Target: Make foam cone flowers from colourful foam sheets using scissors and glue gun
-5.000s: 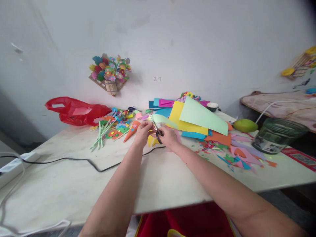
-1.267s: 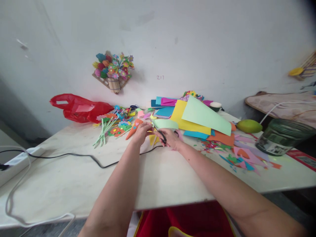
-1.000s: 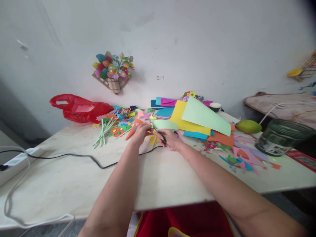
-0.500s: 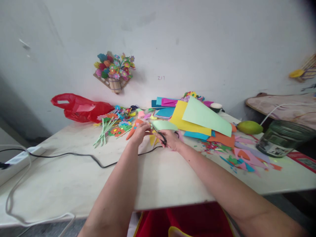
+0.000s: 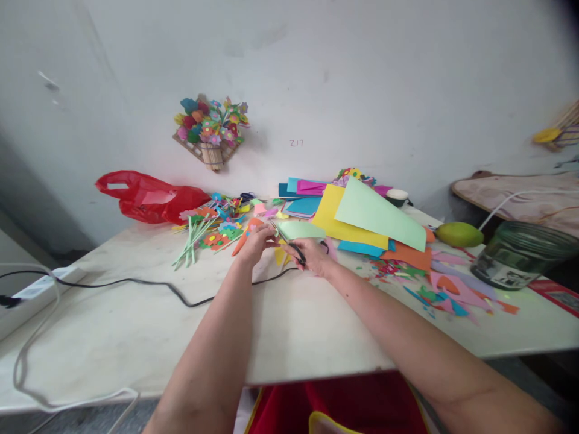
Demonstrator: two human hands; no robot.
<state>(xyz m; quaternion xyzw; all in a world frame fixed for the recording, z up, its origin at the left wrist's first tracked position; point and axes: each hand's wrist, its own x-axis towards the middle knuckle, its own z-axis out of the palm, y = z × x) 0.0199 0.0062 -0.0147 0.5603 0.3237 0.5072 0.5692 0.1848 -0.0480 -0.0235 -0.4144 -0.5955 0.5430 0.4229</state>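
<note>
My right hand (image 5: 312, 256) is closed on the black handles of a pair of scissors (image 5: 298, 253), whose blades point up and left toward my other hand. My left hand (image 5: 259, 242) has its fingers pinched around a small pale green piece (image 5: 276, 232) at the blade tips. Beneath and behind the hands lie a pale green sheet (image 5: 301, 229), yellow scraps (image 5: 281, 257) and an orange piece (image 5: 246, 237). Pale green strips (image 5: 192, 241) and an orange flower shape (image 5: 217, 240) rest to the left.
A red plastic bag (image 5: 154, 196) lies at the back left. Coloured sheets (image 5: 380, 214) are stacked right of centre, with scraps (image 5: 446, 295) nearer me. A green mango-like fruit (image 5: 459, 234) and glass jar (image 5: 511, 259) stand right. A black cable (image 5: 174, 289) crosses the white table (image 5: 181, 343).
The whole view has shifted very slightly. Both hands keep nearly the same pose around the scissors and the small piece.
</note>
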